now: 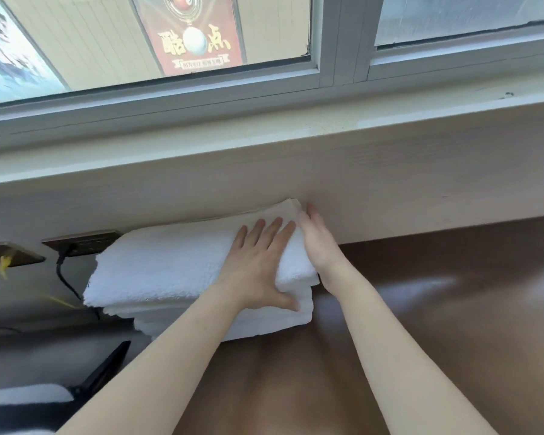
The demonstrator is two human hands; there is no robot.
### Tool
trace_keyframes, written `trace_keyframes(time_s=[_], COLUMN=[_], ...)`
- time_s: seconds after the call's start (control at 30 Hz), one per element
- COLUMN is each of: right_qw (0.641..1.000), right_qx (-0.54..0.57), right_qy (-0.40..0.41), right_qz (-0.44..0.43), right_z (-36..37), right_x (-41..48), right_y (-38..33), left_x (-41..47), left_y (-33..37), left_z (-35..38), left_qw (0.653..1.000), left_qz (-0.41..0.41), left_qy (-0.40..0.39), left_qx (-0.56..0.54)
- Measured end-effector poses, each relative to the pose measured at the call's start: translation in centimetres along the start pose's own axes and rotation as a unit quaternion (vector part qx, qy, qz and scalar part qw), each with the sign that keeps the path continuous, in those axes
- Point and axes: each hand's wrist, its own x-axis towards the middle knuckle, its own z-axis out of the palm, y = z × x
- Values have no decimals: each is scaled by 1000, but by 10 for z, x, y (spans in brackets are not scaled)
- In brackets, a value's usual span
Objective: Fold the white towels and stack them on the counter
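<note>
Brown table [421, 309] under a window [170, 42], pale wall panel behind. I see the stack of folded white towels [170, 271] at the table's back edge, against the panel, several layers deep, top one overhanging a bit on the left. My left hand [258, 271] lies flat on top, grip fully open, fingers spread, thumb over the near-right corner, pressing not holding. My right hand [321, 246] is open too, palm against the stack's right side, squaring it; it grasps nothing. Judging by this: folding of these is done, stack is being tidied. Another white towel [22, 394] sits low left, off the table, so probably more left to fold. Black cable [65, 277] hangs just left of the stack.
</note>
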Motion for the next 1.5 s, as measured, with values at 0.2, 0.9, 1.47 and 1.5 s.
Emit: trace_keyframes(time_s=[0.2, 0.9, 1.47, 1.5], right_qw=[907, 698, 713, 717], right_qx=[-409, -701, -677, -673], right_qy=[60, 68, 3, 2], right_qz=[-73, -131, -182, -183], right_z=[19, 71, 52, 52], right_x=[1, -21, -21, -26], right_y=[2, -3, 1, -3], left_x=[-41, -92, -131, -134], left_y=[-44, -117, -119, -111], left_z=[-9, 10, 16, 8], left_qw=[995, 967, 937, 936], left_qz=[-12, -182, -316, -319], left_qy=[65, 159, 118, 121], left_qx=[-80, -80, -92, -87])
